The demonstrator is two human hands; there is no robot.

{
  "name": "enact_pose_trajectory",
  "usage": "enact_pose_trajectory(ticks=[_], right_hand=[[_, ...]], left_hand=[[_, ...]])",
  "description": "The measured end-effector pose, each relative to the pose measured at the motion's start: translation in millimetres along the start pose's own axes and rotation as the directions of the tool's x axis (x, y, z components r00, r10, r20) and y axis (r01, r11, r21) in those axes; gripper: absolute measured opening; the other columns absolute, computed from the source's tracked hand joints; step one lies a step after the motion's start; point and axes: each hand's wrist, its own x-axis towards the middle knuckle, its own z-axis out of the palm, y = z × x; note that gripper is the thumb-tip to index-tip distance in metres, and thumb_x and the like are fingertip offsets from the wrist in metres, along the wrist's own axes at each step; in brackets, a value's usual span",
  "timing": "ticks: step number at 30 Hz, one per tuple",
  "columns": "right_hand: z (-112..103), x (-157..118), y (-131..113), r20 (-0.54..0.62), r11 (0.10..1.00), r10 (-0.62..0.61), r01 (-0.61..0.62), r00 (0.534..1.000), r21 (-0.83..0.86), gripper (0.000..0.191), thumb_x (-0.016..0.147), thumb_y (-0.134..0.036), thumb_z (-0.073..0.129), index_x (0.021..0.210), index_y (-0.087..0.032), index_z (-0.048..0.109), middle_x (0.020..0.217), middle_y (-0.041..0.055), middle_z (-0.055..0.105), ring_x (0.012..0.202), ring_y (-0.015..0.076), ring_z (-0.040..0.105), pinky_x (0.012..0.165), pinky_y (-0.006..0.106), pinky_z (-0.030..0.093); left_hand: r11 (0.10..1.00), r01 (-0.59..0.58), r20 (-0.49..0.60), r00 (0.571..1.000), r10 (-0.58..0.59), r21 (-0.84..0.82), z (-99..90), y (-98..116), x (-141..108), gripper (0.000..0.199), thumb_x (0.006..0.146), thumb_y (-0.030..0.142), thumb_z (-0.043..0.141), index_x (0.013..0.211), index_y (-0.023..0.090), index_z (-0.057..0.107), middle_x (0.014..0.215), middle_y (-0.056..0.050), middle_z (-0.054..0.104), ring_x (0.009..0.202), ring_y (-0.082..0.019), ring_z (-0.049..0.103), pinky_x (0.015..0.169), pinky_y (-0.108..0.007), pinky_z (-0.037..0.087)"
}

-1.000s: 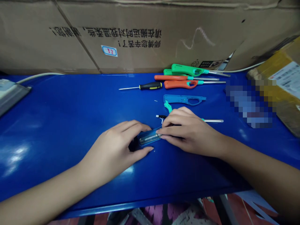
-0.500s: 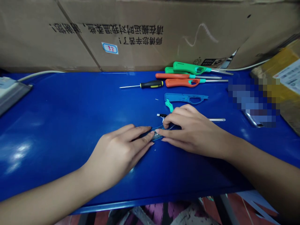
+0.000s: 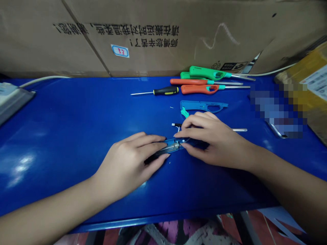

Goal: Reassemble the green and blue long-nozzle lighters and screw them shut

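My left hand (image 3: 138,156) is closed around the left part of an opened blue lighter half (image 3: 170,142), which holds a clear fuel tank (image 3: 171,148). At the tank's right end, the thumb and fingers of my right hand (image 3: 209,141) pinch around the valve end and the shell, covering part of them. Just beyond my right hand lie a black igniter piece with a white tip (image 3: 176,125), a teal trigger (image 3: 184,112) and a metal tube (image 3: 240,130). Farther back rests the other blue lighter half (image 3: 204,105).
Behind are a screwdriver (image 3: 166,91), orange lighters (image 3: 196,89) and green lighters (image 3: 206,72). A large cardboard box (image 3: 143,20) walls off the back. On the right are a blurred phone-like object (image 3: 277,131) and a taped box (image 3: 311,102); a grey device (image 3: 15,100) sits left.
My right fingers have shifted slightly right, off the top of the tank, so its end and fitting now show. My left hand stays on the lighter half.
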Motion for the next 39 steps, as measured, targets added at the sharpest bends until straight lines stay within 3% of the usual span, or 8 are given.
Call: enact_pose_trajectory(ticks=[8,14,18,21,25,27,33,39], right_hand=[[-0.9,1.7,-3.1,0.078,0.994,0.065,-0.071,0.995,0.082,0.024,0.089,-0.018,0.061,0.111,-0.024,0.065,0.107,0.0033,0.063,0.103,0.0206,0.058,0.095,0.04,0.037],[1.5,1.2,-4.3,0.081,0.99,0.005,-0.016,0.997,0.142,0.02,0.092,-0.02,0.06,0.111,-0.025,0.065,0.112,0.0038,0.061,0.11,0.0202,0.056,0.098,0.039,0.036],[1.1,0.8,-5.2,0.072,0.982,0.067,-0.078,0.995,0.171,0.02,0.089,-0.019,0.061,0.108,-0.023,0.062,0.11,0.0025,0.063,0.107,0.0196,0.055,0.097,0.038,0.036],[1.0,0.6,-5.5,0.066,0.973,0.12,-0.13,0.991,0.19,0.02,0.086,-0.019,0.063,0.106,-0.022,0.06,0.107,0.002,0.064,0.104,0.0197,0.055,0.094,0.038,0.038],[1.6,1.1,-4.8,0.084,0.973,0.105,-0.12,0.991,0.2,0.002,0.091,-0.02,0.059,0.091,-0.021,0.062,0.093,0.001,0.064,0.092,0.0186,0.055,0.089,0.039,0.037],[2.3,1.7,-4.1,0.089,0.973,0.092,-0.108,0.992,0.206,0.008,0.093,-0.02,0.057,0.087,-0.02,0.062,0.089,0.001,0.064,0.089,0.0181,0.056,0.087,0.038,0.036],[4.8,2.7,-1.9,0.076,0.977,0.112,-0.124,0.991,0.174,0.011,0.095,-0.019,0.054,0.091,-0.021,0.064,0.091,0.0012,0.065,0.089,0.0178,0.054,0.086,0.037,0.034],[2.3,1.0,-6.7,0.108,0.987,0.059,-0.074,0.992,0.145,0.008,0.093,-0.018,0.055,0.09,-0.019,0.062,0.087,0.0006,0.062,0.086,0.0171,0.052,0.084,0.037,0.033]], left_hand=[[0.921,0.275,0.06,0.961,-0.269,-0.276,-1.3,2.5,5.1,0.009,0.091,0.03,0.072,0.097,0.024,0.076,0.111,0.0,0.075,0.088,-0.013,0.071,0.079,-0.025,0.057],[0.865,0.342,0.053,0.936,-0.347,-0.366,-0.3,1.6,7.9,0.01,0.089,0.035,0.074,0.093,0.026,0.077,0.108,0.001,0.076,0.094,-0.015,0.071,0.084,-0.027,0.054],[0.823,0.384,0.046,0.914,-0.403,-0.418,0.0,2.7,8.3,0.01,0.088,0.035,0.075,0.092,0.026,0.077,0.107,0.001,0.077,0.094,-0.015,0.072,0.077,-0.026,0.054],[0.815,0.383,0.034,0.911,-0.41,-0.435,-0.2,3.5,8.1,0.01,0.088,0.035,0.075,0.093,0.026,0.077,0.107,0.001,0.077,0.094,-0.016,0.071,0.074,-0.026,0.054],[0.817,0.366,0.021,0.917,-0.399,-0.447,-0.5,4.6,8.5,0.009,0.089,0.033,0.075,0.093,0.026,0.077,0.106,0.0,0.077,0.096,-0.017,0.071,0.084,-0.029,0.054],[0.821,0.355,0.017,0.921,-0.389,-0.447,-0.7,5.4,9.3,0.009,0.089,0.032,0.075,0.092,0.025,0.077,0.105,0.0,0.078,0.096,-0.017,0.071,0.09,-0.031,0.053],[0.835,0.351,0.026,0.926,-0.376,-0.425,-1.3,6.6,10.8,0.008,0.088,0.032,0.075,0.089,0.024,0.077,0.103,0.0,0.078,0.095,-0.018,0.072,0.102,-0.038,0.049],[0.848,0.332,0.018,0.934,-0.357,-0.413,-0.5,4.5,8.5,0.007,0.088,0.031,0.075,0.09,0.025,0.077,0.104,0.0,0.078,0.096,-0.017,0.071,0.097,-0.035,0.051]])
